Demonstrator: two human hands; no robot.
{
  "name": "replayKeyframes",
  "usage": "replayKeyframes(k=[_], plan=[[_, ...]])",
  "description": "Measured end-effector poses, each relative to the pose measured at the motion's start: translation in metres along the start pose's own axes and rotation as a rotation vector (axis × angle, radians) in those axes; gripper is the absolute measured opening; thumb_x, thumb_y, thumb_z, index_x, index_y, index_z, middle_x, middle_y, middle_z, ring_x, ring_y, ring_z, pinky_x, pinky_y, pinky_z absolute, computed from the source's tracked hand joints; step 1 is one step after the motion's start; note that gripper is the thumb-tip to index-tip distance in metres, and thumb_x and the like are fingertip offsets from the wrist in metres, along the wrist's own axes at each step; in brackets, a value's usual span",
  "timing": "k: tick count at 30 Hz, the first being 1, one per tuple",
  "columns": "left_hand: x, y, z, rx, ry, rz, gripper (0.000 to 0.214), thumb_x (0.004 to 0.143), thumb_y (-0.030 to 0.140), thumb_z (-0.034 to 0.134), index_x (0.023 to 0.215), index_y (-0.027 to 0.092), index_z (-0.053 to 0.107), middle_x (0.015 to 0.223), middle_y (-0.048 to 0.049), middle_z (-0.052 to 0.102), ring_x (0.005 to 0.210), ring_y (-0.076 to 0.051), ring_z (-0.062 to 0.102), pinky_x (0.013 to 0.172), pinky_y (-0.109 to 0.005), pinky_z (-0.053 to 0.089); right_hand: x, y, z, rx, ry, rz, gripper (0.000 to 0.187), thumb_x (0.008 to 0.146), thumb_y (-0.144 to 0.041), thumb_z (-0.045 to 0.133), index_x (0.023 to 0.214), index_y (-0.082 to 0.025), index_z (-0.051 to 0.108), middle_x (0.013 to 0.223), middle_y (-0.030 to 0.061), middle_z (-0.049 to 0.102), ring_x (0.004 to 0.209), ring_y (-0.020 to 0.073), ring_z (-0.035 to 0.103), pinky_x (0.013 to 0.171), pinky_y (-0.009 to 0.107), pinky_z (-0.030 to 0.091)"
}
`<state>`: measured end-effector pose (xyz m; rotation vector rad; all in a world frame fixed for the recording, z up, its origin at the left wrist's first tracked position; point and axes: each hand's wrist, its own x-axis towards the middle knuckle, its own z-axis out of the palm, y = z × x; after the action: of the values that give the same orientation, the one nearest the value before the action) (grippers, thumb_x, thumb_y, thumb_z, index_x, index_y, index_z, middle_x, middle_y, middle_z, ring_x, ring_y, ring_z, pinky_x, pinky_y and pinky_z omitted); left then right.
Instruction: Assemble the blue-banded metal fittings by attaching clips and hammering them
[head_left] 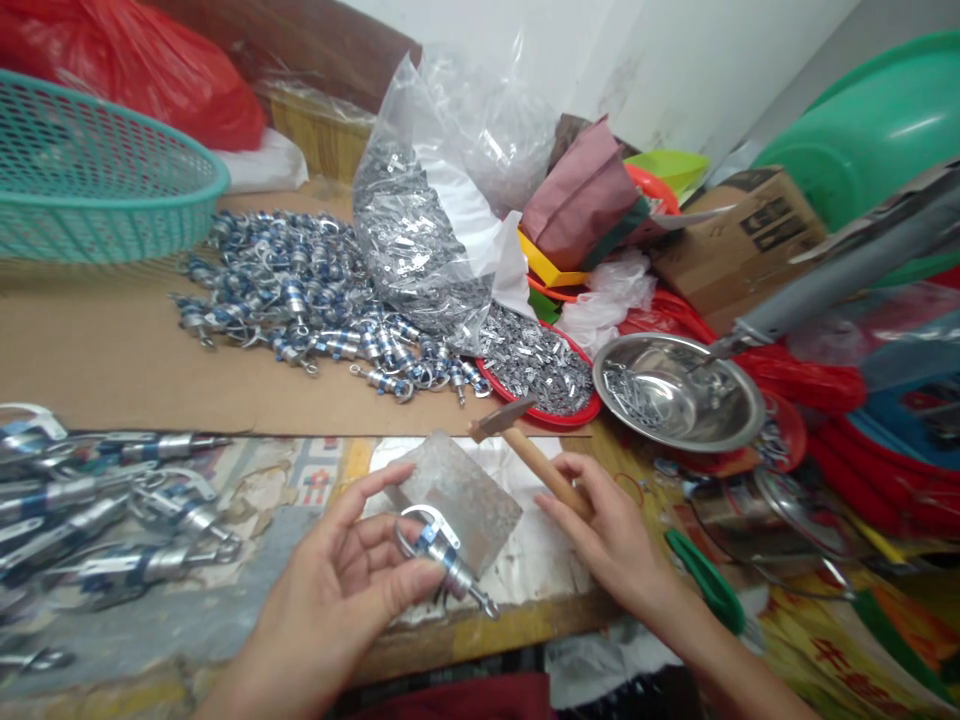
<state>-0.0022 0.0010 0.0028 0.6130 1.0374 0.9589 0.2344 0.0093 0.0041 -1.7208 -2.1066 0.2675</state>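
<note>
Left hand (337, 590) pinches a metal clamp fitting (444, 553) between thumb and curled fingers, closed firmly on it. The fitting sits at the near edge of the grey steel block (469, 490), partly over it. Right hand (611, 535), just right of the block, has its fingers wrapped round the wooden handle of a hammer (525, 445), whose head is just behind the block. A heap of fittings (300, 300) lies behind-left of the block, and a clear bag of metal bits (427, 230) is straight behind. Red tray (581, 414) and steel bowl (697, 400) are behind-right. A row of fittings (97, 520) lies left of the block.
</note>
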Motion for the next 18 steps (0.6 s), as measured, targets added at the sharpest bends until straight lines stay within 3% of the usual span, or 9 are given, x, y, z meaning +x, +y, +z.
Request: replayKeyframes(k=[6, 12, 15, 18], plan=[[-0.001, 0.002, 0.003, 0.035, 0.039, 0.012, 0.074, 0.054, 0.025, 0.08, 0.12, 0.021, 0.045, 0.069, 0.0042, 0.071, 0.068, -0.014, 0.069, 0.064, -0.018, 0.052, -0.034, -0.031, -0.043, 0.007, 0.122, -0.324, 0.055, 0.086, -0.009, 0.051, 0.136, -0.028, 0.037, 0.115, 0.0043, 0.062, 0.1, 0.015, 0.061, 0.08, 0.02, 0.05], [-0.003, 0.004, 0.004, 0.03, 0.039, 0.037, 0.071, 0.055, 0.022, 0.079, 0.118, 0.019, 0.046, 0.069, 0.0031, 0.074, 0.069, -0.014, 0.069, 0.064, -0.019, 0.053, -0.044, -0.029, -0.038, -0.11, -0.114, -0.416, 0.062, 0.082, -0.003, 0.037, 0.14, -0.024, 0.031, 0.097, 0.006, 0.067, 0.076, 0.0164, 0.066, 0.063, 0.024, 0.054], [-0.002, 0.004, 0.002, 0.045, 0.018, 0.046, 0.071, 0.058, 0.023, 0.078, 0.12, 0.019, 0.043, 0.068, 0.0036, 0.073, 0.069, -0.014, 0.069, 0.066, -0.02, 0.053, -0.042, -0.031, -0.035, -0.09, -0.047, -0.411, 0.065, 0.083, -0.003, 0.038, 0.142, -0.026, 0.026, 0.102, 0.0067, 0.066, 0.085, 0.0171, 0.065, 0.067, 0.024, 0.053], [-0.002, 0.002, 0.005, 0.056, 0.007, 0.038, 0.073, 0.058, 0.023, 0.078, 0.121, 0.019, 0.042, 0.069, 0.0031, 0.073, 0.069, -0.015, 0.069, 0.066, -0.02, 0.053, -0.038, -0.037, -0.033, -0.078, -0.096, -0.405, 0.06, 0.085, -0.005, 0.038, 0.14, -0.026, 0.031, 0.09, 0.0048, 0.066, 0.074, 0.016, 0.065, 0.061, 0.024, 0.053]])
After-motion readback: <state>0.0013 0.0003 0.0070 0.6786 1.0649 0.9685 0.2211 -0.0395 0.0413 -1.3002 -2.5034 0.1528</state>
